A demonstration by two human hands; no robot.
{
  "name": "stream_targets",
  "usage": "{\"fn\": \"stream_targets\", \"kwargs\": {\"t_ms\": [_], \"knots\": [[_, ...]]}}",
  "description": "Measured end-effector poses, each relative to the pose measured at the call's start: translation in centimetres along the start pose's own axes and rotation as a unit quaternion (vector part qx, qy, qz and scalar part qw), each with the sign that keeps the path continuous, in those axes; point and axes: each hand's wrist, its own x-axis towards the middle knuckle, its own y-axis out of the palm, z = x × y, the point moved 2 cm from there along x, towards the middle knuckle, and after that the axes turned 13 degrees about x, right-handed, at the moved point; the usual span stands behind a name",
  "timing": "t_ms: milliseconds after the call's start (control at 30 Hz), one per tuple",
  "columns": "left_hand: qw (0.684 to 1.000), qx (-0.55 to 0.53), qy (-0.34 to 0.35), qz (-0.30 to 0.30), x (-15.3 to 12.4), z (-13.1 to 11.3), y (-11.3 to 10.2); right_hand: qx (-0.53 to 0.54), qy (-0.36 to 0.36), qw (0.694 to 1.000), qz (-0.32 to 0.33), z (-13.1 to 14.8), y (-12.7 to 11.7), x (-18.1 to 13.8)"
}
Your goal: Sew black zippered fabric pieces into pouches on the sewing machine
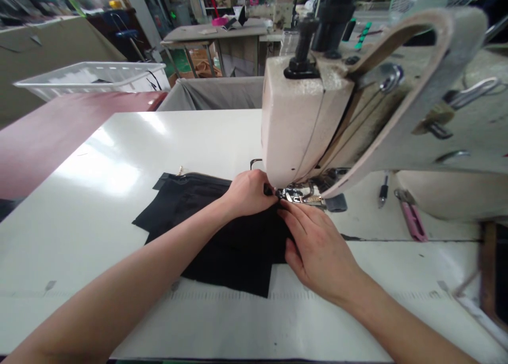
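A glossy white table is spread across most of the frame. The upper right is occupied by a large cream-coloured sewing machine. At the centre of the frame, a flat piece of black fabric with angular edges is laid on the table. On its right part, the right hand is rested palm down, fingers extended close together, thumb bent. The left hand is curled over the fabric's upper part; whether anything is pinched cannot be told. At right, a pink-handled tool is seen. Beside the fingertips, a small shiny metal presser foot is placed.
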Motion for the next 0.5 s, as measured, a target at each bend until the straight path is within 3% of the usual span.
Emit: {"fn": "stream_targets", "kwargs": {"t_ms": [500], "knots": [[0.998, -0.039, 0.024, -0.038, -0.28, 0.59, 0.04, -0.007, -0.006, 1.000, -0.015, 0.23, 0.07, 0.14]]}}
